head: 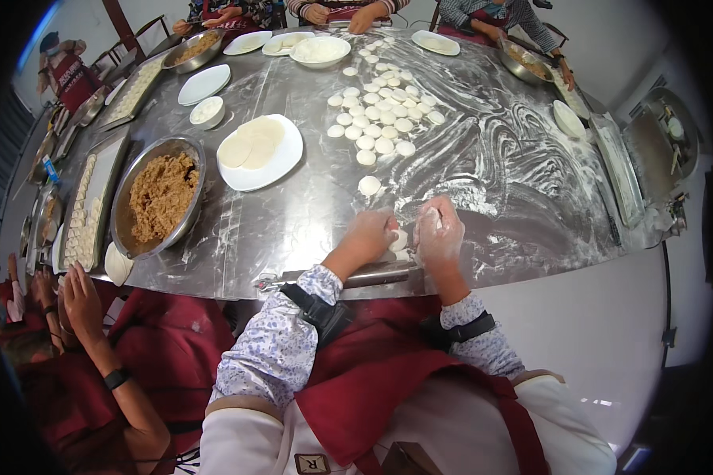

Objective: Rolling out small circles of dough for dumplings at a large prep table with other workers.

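Observation:
My left hand has its fingers curled onto the edge of a small white dough round low on the steel table. To the right of that round is my right hand, floury and curled like a fist; whether anything is inside it is hidden. A rolling pin lies along the near table edge, below my wrists. Just beyond my hands sits a single flattened dough round, with a cluster of several more dough rounds farther out.
Left of my hands are a white plate of dough wrappers, a steel bowl of brown filling and a tray of dumplings. A co-worker's hand is by that tray. Loose flour coats the right side. More people sit across the table.

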A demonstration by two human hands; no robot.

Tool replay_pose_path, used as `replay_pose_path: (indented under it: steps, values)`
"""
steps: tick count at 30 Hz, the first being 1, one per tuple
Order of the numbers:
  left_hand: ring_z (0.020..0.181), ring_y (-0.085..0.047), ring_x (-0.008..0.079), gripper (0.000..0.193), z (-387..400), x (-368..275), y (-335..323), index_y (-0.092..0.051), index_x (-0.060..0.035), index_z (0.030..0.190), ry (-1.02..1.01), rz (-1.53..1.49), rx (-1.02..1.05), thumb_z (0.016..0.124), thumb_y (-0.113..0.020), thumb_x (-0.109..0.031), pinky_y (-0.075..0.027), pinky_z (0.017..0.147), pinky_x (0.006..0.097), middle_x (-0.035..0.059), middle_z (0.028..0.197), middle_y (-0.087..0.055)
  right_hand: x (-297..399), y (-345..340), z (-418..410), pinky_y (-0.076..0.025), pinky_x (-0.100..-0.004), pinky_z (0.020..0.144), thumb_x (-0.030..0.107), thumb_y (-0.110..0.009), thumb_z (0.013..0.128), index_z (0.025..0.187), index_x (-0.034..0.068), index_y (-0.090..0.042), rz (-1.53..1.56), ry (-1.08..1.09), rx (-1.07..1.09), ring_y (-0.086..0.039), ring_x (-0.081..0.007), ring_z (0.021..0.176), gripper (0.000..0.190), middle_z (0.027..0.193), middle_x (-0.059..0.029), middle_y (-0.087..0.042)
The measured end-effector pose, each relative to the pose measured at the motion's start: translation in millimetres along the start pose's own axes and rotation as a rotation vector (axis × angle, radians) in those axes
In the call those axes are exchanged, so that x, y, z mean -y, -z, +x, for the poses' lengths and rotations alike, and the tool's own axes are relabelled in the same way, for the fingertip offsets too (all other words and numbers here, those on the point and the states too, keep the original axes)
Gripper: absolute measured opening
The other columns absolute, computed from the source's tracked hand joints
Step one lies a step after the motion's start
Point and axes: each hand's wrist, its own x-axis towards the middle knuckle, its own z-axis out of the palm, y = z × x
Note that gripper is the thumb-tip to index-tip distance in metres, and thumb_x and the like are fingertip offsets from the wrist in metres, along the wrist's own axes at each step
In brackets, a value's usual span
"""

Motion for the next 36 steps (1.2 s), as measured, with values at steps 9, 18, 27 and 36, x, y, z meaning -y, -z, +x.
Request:
replay_pose_path:
  steps: [9,18,27,36]
  values:
    - [0.072,-0.063,0.0291,0.012,-26.6,8.1,29.1,-0.063,-0.0042,0.084,0.114,0.047,0.113,0.077,-0.065,-0.014,-0.048,0.067,0.0376,0.0137,0.075,-0.064,57.3,7.8,-4.1,-0.046,-0.0340,0.057,0.006,-0.049,0.084,0.081,0.005,-0.055,-0.100,0.019,0.050,-0.056,-0.0206,0.056,0.007,0.064,-0.0109,-0.055]
    - [0.077,-0.061,0.0350,0.010,-6.4,14.4,10.4,-0.060,-0.0060,0.082,-0.044,0.237,-0.002,0.083,-0.057,-0.015,-0.047,0.068,0.0429,0.0154,0.078,-0.063,5.6,-26.1,32.0,-0.044,-0.0391,0.054,0.012,-0.050,0.086,0.082,0.004,-0.052,-0.166,0.136,-0.042,-0.054,-0.0292,0.054,0.010,0.063,-0.0156,-0.053]
    - [0.077,-0.060,0.0383,0.012,-8.7,5.8,11.3,-0.057,-0.0028,0.087,0.100,0.254,-0.141,0.083,-0.052,-0.013,-0.046,0.069,0.0451,0.0195,0.076,-0.061,4.4,-51.9,60.6,-0.043,-0.0390,0.053,0.011,-0.051,0.086,0.082,0.005,-0.051,-0.263,0.235,-0.065,-0.054,-0.0240,0.052,0.007,0.061,-0.0123,-0.053]
    - [0.076,-0.060,0.0396,0.013,-34.2,3.1,25.0,-0.058,-0.0038,0.084,0.003,0.113,0.010,0.084,-0.050,-0.014,-0.045,0.070,0.0496,0.0206,0.077,-0.062,-3.4,-13.4,10.9,-0.043,-0.0384,0.054,0.007,-0.048,0.085,0.083,0.005,-0.053,-0.129,-0.046,-0.057,-0.054,-0.0224,0.055,0.005,0.065,-0.0137,-0.055]
